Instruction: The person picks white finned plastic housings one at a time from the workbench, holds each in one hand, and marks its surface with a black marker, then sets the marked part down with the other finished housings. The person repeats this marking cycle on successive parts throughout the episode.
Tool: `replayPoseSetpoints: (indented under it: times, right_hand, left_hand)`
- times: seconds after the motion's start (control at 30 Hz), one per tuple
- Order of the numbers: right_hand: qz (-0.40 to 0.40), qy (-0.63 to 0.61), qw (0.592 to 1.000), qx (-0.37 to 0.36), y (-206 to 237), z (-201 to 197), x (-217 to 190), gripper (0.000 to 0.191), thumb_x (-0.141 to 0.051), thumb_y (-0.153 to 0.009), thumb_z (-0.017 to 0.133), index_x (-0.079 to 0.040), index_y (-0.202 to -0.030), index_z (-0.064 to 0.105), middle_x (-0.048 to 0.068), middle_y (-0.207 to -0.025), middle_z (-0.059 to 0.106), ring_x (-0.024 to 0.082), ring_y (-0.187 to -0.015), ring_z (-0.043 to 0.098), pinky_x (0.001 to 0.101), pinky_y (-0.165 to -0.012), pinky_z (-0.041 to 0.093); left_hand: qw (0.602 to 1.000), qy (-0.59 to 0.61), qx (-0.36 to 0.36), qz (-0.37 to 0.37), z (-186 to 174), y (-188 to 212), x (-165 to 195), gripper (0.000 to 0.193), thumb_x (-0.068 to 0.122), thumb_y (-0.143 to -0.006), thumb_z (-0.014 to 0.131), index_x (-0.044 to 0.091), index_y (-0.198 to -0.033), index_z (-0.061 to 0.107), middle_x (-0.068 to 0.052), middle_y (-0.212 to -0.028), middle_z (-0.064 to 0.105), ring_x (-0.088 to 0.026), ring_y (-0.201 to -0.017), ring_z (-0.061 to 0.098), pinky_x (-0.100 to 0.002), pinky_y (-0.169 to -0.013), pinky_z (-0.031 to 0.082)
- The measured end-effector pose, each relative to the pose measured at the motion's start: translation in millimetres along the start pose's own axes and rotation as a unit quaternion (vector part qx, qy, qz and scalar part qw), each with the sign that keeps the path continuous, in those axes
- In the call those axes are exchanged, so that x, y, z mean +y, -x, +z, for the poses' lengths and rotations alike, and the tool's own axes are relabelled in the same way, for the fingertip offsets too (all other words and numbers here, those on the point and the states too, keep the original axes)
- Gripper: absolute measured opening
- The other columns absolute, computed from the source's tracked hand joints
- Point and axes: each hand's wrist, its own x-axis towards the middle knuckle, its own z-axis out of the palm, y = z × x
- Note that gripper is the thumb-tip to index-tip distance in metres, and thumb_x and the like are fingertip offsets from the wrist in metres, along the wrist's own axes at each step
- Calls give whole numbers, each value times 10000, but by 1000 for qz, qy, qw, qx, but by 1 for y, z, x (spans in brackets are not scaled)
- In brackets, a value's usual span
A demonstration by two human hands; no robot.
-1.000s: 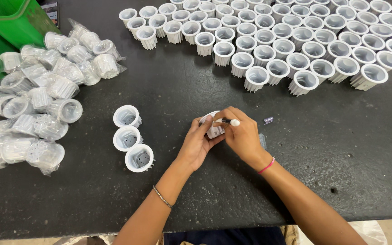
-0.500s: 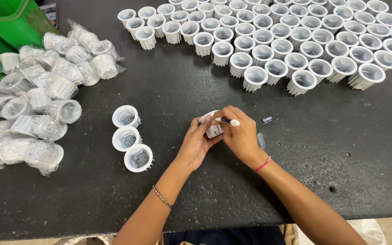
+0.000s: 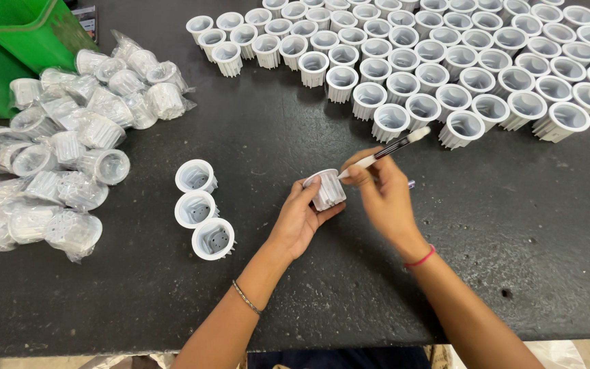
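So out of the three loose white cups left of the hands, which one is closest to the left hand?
The bottom cup of the three, nearest the table's front edge. It lies just left of the left hand; the middle cup and top cup sit farther away.

A heap of clear plastic bags (image 3: 63, 143) lies at the left of the dark table, running from the far left beside the green bin down toward the near left. Each bag is crinkled, see-through and glossy, wrapped closely round one white ribbed cup. The farthest of them, a bagged cup (image 3: 166, 100), lies on its side at the right edge of the heap. A small dark printed card (image 3: 87, 18) shows at the far left edge, just right of the bin, partly hidden.
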Motion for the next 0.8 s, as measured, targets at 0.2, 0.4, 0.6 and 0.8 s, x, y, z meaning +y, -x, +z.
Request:
replayPoseSetpoints:
  times: [0.2,0.4,0.6,0.8]
  right_hand:
    - [181,-253,950,-12,-15,-22,6,207,-177,-1017,635,-37,-1167,662,67,-1043,703,137,-943,685,290,-855,589]
    - [222,-272,935,-46,-17,-31,10,245,-89,-983,646,1,-1211,656,61,-1097,704,136,-1015,698,299,-963,582]
    - [217,-238,946,-44,-15,-29,14,241,-125,-988,657,12,-1186,680,95,-1078,720,164,-961,719,321,-914,596]
    - [216,-207,953,-42,-14,-26,17,245,-184,-978,684,6,-1133,691,97,-1046,736,176,-932,727,334,-873,613]
  left_hand:
    - [1000,14,10,-3,1,-3,3,328,272,-1008,544,33,-1221,474,-155,-1263,598,-258,-1153,640,-496,-1013,577]
    - [1000,8,19,8,1,-2,6,325,237,-980,566,37,-1213,458,-161,-1270,583,-265,-1162,632,-511,-1027,569]
    - [1000,2,16,8,0,0,7,330,232,-980,563,35,-1218,445,-165,-1277,577,-261,-1170,627,-506,-1030,569]
    - [1000,-9,19,-2,0,2,7,355,241,-983,555,33,-1246,438,-172,-1284,570,-267,-1172,626,-499,-1028,570]
